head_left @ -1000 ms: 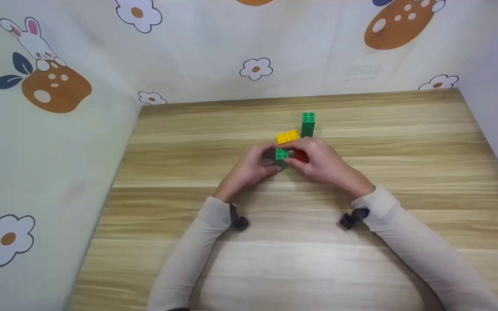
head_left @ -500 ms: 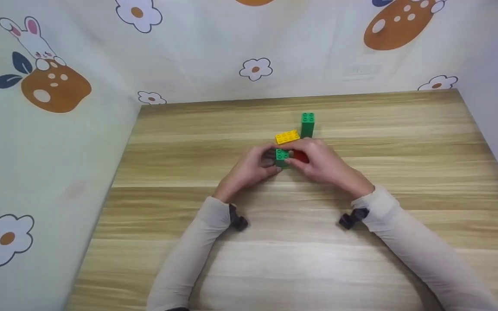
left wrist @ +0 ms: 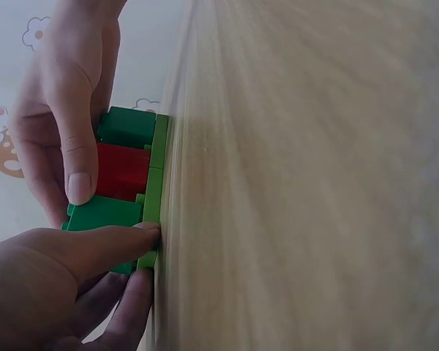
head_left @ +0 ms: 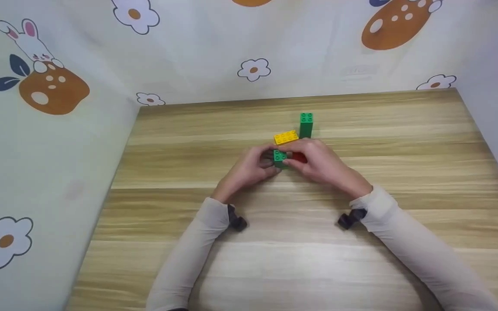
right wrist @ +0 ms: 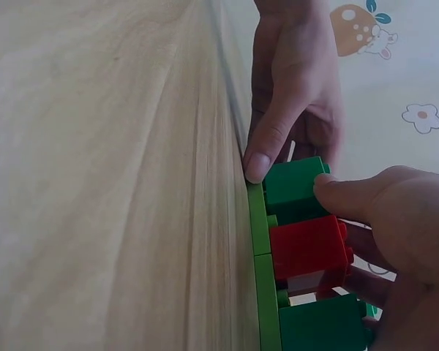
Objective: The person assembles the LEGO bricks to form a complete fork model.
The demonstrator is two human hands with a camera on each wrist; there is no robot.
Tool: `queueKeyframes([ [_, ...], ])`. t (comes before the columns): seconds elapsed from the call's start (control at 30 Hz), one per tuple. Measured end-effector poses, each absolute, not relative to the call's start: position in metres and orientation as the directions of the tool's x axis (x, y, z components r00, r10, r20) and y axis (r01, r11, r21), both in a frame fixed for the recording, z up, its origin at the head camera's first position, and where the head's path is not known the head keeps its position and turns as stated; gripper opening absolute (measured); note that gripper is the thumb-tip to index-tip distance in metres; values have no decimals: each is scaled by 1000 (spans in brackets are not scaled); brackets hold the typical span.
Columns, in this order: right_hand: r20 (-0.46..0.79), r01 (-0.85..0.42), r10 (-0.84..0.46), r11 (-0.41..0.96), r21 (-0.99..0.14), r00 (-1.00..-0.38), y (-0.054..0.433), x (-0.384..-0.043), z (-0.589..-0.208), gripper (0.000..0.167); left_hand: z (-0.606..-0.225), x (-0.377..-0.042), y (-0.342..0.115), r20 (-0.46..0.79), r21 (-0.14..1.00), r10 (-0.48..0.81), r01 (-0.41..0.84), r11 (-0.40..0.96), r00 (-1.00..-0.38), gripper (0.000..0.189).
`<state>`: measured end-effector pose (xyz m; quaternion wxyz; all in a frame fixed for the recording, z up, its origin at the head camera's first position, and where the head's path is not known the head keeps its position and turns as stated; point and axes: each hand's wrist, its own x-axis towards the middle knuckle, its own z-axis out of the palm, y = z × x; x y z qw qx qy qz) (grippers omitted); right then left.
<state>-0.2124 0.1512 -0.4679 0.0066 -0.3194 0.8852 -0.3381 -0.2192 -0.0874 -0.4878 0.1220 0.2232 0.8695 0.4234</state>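
Observation:
Low on the table lies a row of light green base bricks [left wrist: 154, 186], with a red brick [right wrist: 311, 245] standing between two green ones. My left hand [head_left: 249, 166] pinches the light green base at the row's left end, its thumb on the near side. My right hand [head_left: 324, 164] holds the left green brick [head_left: 279, 156] on that base between thumb and fingers. Under my right palm are the red brick and the other green brick [left wrist: 128, 128], the latter hidden in the head view. Some fingertips are hidden behind the bricks.
Just behind my hands lies a yellow brick [head_left: 286, 137]. A tall green brick stack [head_left: 306, 125] stands upright beside it, to the right. The wooden table [head_left: 180, 142] meets a patterned wall covering [head_left: 197, 52] at the back and left.
The left green brick looks slightly turned under my right fingers. Both hands keep their places, and the head view shifts a little.

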Motion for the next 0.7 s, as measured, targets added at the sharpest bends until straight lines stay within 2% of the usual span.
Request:
queueKeyframes([
  [0.4, 219, -569, -561, 585, -577, -798, 149, -210, -468, 39, -489, -219, -88, -11, 817, 496, 278, 505, -868, 48],
  [0.7, 239, -591, -568, 587, -553, -788, 149, -211, -469, 40, -491, -221, -88, 24, 799, 504, 319, 510, -864, 47],
])
